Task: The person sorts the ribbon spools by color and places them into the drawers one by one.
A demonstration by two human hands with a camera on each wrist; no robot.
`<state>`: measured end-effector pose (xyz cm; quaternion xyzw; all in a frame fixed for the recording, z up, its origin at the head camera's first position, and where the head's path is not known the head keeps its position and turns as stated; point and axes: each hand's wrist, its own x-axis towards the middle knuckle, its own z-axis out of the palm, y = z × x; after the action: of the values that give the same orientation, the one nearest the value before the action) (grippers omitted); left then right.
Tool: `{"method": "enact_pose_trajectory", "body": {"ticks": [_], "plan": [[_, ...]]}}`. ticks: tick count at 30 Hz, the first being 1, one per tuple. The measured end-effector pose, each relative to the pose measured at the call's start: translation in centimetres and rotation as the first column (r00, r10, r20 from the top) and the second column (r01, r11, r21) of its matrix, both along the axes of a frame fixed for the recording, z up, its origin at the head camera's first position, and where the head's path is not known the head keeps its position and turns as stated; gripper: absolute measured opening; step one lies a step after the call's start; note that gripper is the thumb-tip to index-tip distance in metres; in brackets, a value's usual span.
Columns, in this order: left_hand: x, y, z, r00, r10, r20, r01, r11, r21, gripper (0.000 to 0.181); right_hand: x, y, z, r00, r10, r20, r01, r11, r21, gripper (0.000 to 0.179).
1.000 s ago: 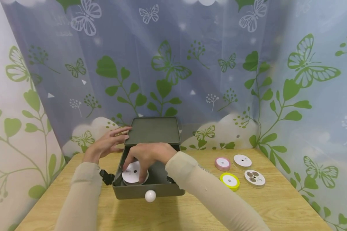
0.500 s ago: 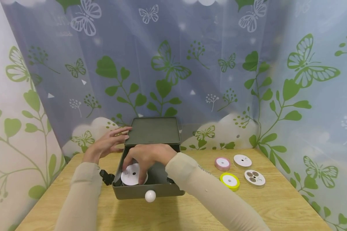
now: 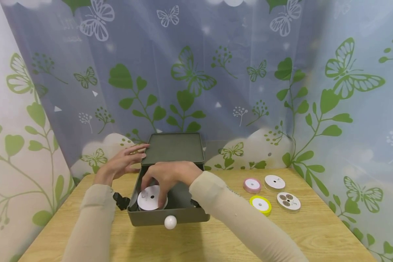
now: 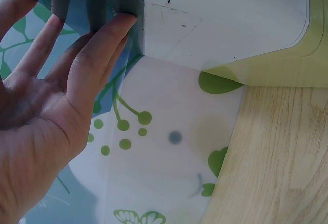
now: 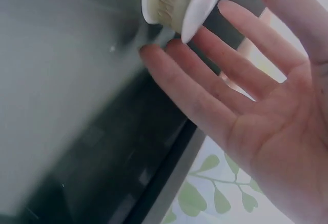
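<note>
A dark drawer (image 3: 150,218) with a white knob (image 3: 170,222) stands pulled out from a box with a dark flat top (image 3: 173,148). Inside its front left part is a white-flanged ribbon spool (image 3: 147,200). My right hand (image 3: 170,176) reaches in from above and grips the spool, thumb on its right side and fingers on its far left. In the right wrist view, cream lettered ribbon (image 5: 174,1) shows between the flanges. My left hand (image 3: 122,162) has its fingers extended, fingertips touching the left edge of the dark top, as the left wrist view shows from below.
Several more ribbon spools lie at the right of the wooden table (image 3: 229,233): a pink one (image 3: 252,185), a yellow one (image 3: 260,205) and white ones (image 3: 274,182). A butterfly-patterned curtain (image 3: 235,54) hangs behind and at both sides. Black wrist cameras (image 3: 121,201) hang under the sleeves.
The spool in my right hand has shifted slightly toward the drawer's front left. The left hand and the drawer have stayed in place.
</note>
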<state>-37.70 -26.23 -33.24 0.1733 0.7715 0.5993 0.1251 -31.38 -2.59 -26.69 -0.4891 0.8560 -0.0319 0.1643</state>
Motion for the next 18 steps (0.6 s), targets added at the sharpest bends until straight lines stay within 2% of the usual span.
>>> {"method": "enact_pose_trajectory", "body": {"ticks": [8, 14, 18], "plan": [[-0.1, 0.0, 0.0, 1.0, 0.005, 0.002, -0.005, 1.0, -0.001, 0.065, -0.3, 2.0, 2.1, 1.0, 0.002, 0.009, -0.001, 0.998, -0.065, 0.059], [-0.2, 0.0, 0.0, 1.0, 0.004, 0.008, -0.004, 1.0, 0.009, 0.065, 0.0, 4.6, 4.1, 0.999, -0.05, 0.004, 0.05, 0.992, -0.119, 0.061], [-0.2, -0.1, -0.1, 1.0, 0.006, 0.008, -0.006, 1.0, 0.013, 0.064, -0.1, 6.8, 4.9, 0.993, -0.114, 0.011, 0.115, 0.981, -0.153, 0.06]]}}
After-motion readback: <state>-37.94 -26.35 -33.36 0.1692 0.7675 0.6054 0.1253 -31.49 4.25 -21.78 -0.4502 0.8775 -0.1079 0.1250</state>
